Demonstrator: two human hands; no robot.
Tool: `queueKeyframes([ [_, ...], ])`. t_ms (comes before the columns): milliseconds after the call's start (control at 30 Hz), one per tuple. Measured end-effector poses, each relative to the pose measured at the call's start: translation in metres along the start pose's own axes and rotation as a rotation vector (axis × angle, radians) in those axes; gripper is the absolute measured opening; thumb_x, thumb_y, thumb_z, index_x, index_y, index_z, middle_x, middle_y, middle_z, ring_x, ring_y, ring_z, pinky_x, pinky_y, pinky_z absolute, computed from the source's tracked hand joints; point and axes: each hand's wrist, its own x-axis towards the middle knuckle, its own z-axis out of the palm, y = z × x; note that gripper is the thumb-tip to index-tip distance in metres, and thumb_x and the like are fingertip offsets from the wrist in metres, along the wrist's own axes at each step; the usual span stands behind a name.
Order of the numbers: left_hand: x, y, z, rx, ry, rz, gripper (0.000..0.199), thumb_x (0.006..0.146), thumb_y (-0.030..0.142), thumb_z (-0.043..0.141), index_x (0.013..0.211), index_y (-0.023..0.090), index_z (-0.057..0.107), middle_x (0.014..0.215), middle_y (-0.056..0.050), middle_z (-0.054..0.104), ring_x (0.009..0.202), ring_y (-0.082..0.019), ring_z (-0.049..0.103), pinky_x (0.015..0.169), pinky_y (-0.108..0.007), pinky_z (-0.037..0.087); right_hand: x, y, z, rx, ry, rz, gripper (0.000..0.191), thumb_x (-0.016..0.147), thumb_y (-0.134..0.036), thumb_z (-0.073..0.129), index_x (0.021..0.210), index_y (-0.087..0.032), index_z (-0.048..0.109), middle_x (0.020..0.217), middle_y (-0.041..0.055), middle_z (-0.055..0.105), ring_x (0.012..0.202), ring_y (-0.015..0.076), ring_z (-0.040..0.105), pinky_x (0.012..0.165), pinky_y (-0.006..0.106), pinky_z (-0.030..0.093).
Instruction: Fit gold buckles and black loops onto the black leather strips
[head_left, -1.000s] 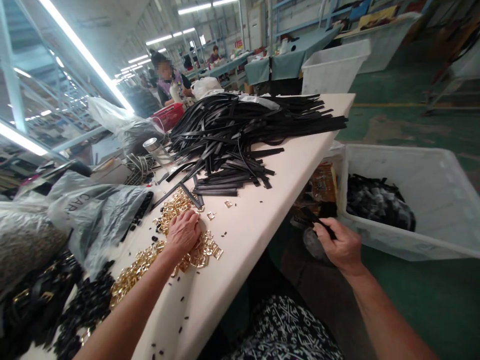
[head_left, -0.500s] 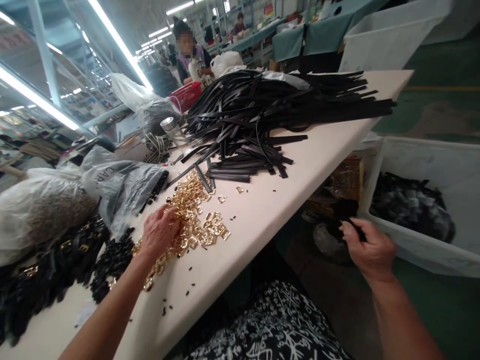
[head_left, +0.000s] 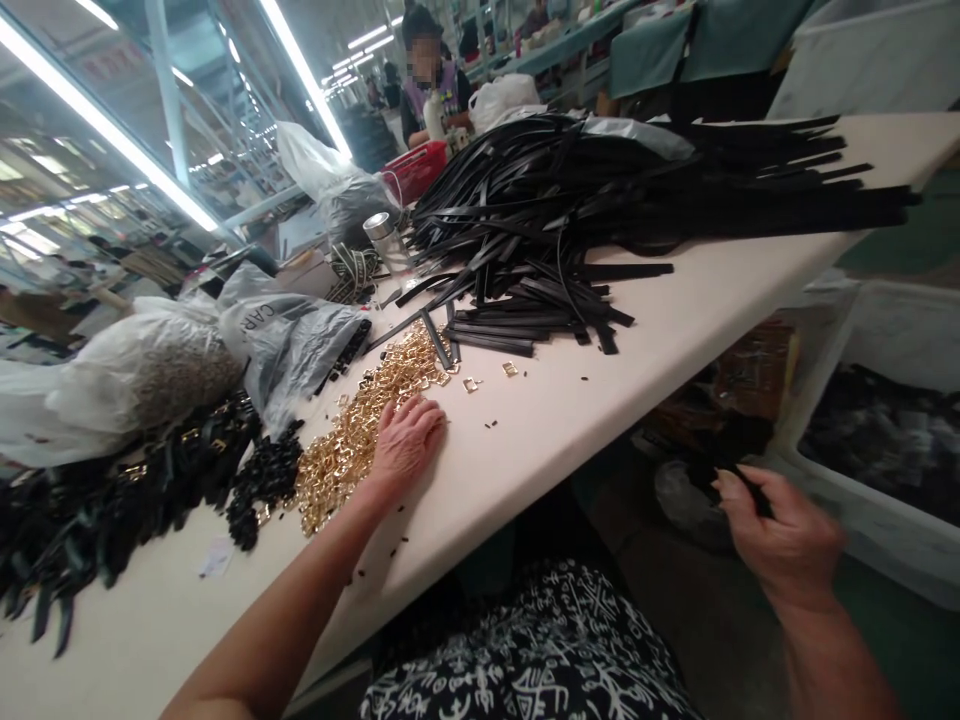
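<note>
My left hand (head_left: pixel 409 440) lies palm down at the right side of a heap of gold buckles (head_left: pixel 337 460), its fingers bent over the table; what is under them is hidden. Off the table's edge at the right, my right hand (head_left: pixel 784 530) is closed in a pinch on a black piece (head_left: pixel 756 492), dark against the floor. Beyond the buckles lie short black strips (head_left: pixel 495 330) and a large pile of long black straps (head_left: pixel 525 190). Two loose buckles (head_left: pixel 510 369) rest right of the heap.
Small black parts (head_left: pixel 262 480) and black buckled straps (head_left: pixel 127 500) lie at the left, beside plastic bags (head_left: pixel 150 350). A clear jar (head_left: pixel 388 245) and a red basket (head_left: pixel 416 172) stand further back. White bin (head_left: pixel 825 440) is at the right. A person (head_left: pixel 427 80) sits across.
My left hand has moved right across the buckles, and those at the heap's right side are now gathered in or covered. The view has turned left. My right hand keeps its pinch.
</note>
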Motion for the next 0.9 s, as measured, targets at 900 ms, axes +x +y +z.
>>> queueKeyframes([
  [900,0.158,0.069,0.020,-0.437,-0.235,-0.004,0.012,0.068,0.025,0.069,0.078,0.019,0.071,0.079,-0.003,0.067,0.073,-0.018,0.059,0.069,-0.029,0.044,-0.020,0.011,-0.006,-0.038,-0.015,0.019,0.023,0.090,-0.039,0.054,0.089,-0.020,0.066,0.070,0.0049,0.072,0.062,0.0198,0.068,0.060,0.028,0.049],
])
